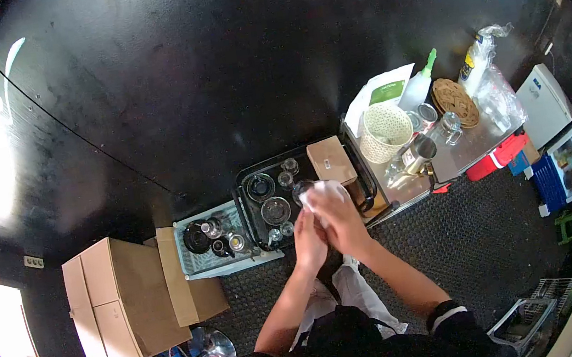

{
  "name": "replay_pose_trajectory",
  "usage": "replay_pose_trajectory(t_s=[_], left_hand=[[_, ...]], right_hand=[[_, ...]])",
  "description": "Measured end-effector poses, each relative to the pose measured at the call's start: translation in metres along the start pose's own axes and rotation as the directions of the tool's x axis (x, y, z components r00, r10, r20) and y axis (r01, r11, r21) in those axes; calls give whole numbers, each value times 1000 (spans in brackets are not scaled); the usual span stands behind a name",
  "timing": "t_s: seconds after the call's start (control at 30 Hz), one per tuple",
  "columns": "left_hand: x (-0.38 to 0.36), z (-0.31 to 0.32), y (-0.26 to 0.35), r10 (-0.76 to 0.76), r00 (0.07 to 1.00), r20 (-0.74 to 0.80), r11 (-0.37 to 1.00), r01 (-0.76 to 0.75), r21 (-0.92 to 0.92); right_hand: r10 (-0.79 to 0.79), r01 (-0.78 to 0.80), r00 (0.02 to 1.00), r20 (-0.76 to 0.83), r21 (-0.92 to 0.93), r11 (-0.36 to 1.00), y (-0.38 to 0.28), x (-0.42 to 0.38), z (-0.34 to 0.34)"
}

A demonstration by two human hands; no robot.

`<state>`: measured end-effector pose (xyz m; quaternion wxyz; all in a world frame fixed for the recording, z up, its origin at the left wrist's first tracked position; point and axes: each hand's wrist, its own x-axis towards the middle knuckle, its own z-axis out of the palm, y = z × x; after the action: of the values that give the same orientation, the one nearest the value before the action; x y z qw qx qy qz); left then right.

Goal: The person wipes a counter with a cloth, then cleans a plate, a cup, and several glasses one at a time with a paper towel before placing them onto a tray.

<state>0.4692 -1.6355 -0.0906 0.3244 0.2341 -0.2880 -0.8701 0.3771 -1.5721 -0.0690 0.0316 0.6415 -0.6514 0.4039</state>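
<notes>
Both hands are together in front of me, over the near edge of a black tray cart point(248, 215). My right hand point(343, 223) is closed on a crumpled white cloth point(331, 189), blurred by motion. My left hand point(309, 241) is closed just below and beside it, its fingers pressed against the right hand; I cannot tell what it holds. Just beyond the cloth a round clear glass point(301, 189) shows, partly covered. On the tray are a glass plate point(276, 211), a dark glass dish point(260, 187) and several small glasses point(290, 166).
Left of the cart, a grey crate point(188, 255) holds metal pots and dark dishes. Cardboard boxes point(119, 299) stand further left. A brown box point(331, 161) sits on the cart. The steel counter point(451, 158) at right carries a woven basket point(383, 134), jars and a spray bottle point(416, 87).
</notes>
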Motion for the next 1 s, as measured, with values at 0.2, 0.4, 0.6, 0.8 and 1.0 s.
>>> replay_pose_trajectory(t_s=[0.2,0.4,0.6,0.8,1.0], left_hand=[[-1,1,5,-89,992,91,996,88,17],[8,-9,-14,-124,988,-93,979,137,152],[18,-8,-10,-93,995,34,996,93,0],[33,-26,-35,-147,988,43,988,144,56],[52,-34,-32,-324,942,-87,945,317,-85]], right_hand=[[119,-109,991,-61,146,983,14,-19,-3],[83,-84,995,50,37,996,20,1,4],[-90,83,984,156,47,995,54,-26,0],[124,-139,985,120,127,982,59,-12,1],[-229,215,900,370,79,973,91,-27,-7]])
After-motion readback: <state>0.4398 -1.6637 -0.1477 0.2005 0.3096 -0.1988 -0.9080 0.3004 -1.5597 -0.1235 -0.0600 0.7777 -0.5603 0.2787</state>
